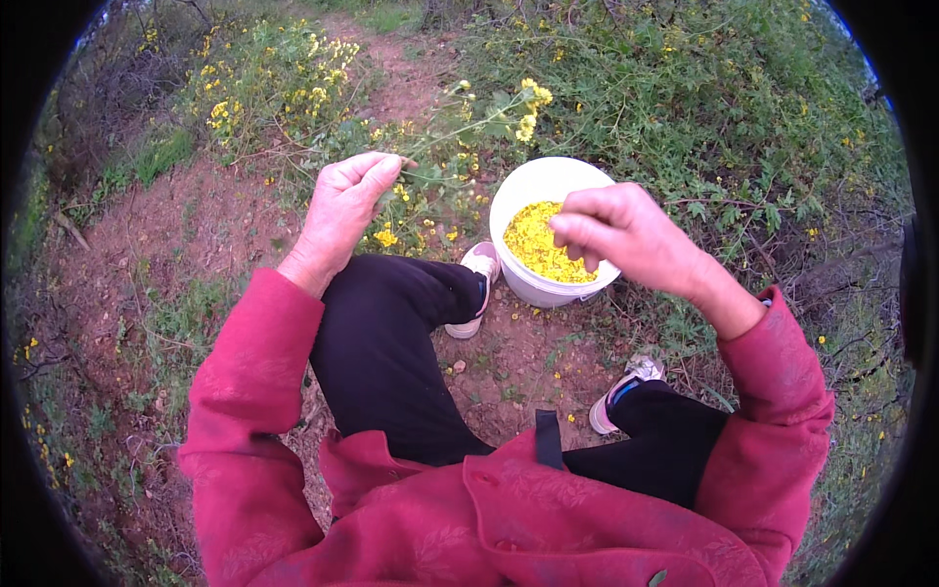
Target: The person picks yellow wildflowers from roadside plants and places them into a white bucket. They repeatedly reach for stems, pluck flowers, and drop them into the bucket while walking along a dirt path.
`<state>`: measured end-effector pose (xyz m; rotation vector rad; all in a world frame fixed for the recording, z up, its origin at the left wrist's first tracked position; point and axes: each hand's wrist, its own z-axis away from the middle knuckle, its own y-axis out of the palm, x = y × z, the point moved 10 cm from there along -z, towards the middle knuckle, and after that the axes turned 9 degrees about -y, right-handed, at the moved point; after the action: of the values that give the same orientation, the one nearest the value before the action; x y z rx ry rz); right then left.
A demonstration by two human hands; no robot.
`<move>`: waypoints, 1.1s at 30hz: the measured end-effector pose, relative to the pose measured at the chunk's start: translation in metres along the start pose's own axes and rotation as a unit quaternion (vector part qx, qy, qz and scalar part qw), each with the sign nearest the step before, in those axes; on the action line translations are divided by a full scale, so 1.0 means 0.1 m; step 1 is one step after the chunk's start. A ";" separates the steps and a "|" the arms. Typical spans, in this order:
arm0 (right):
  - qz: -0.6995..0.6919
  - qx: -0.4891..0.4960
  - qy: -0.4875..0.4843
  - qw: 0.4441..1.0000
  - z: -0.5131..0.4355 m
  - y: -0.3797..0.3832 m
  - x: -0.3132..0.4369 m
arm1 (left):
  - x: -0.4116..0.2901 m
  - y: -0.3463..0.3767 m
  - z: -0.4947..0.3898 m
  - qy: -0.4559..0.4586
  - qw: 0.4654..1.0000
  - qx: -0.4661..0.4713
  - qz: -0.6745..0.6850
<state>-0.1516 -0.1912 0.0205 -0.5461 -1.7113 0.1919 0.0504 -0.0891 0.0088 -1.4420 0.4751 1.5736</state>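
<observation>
My left hand pinches thin green stems between thumb and fingertips. One long stem runs from it up to the right and ends in a cluster of yellow flowers. A white plastic bucket stands on the ground before me, partly filled with loose yellow flower heads. Above the bucket's right side is my right hand, its fingers curled and thumb near the index finger; whether something small lies between them cannot be told. It hides part of the bucket's rim and contents.
Yellow-flowering plants grow at the upper left, and dense green foliage stands behind and right of the bucket. Reddish bare soil lies to the left. My shoes rest close to the bucket. Dry twigs are at the right.
</observation>
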 end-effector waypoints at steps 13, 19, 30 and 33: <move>-0.292 -0.083 0.113 0.946 -0.21 0.15 -0.61 | -0.07 0.49 0.07 -0.003 0.989 0.140 0.048; -0.463 -0.052 0.155 0.871 -0.19 0.37 -0.71 | -0.03 0.50 0.05 -0.023 0.985 0.156 0.064; -0.456 -0.128 0.124 0.872 -0.21 0.25 -0.84 | 0.00 0.37 0.03 -0.013 0.986 0.141 0.086; -0.460 -0.146 0.130 0.866 -0.21 0.23 -0.86 | 0.00 0.36 0.02 0.000 0.988 0.128 0.086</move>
<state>-0.1156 -0.2140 -0.0600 0.0802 -1.5642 -0.8041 0.0203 -0.1060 -0.0008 -1.2312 0.7899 1.5814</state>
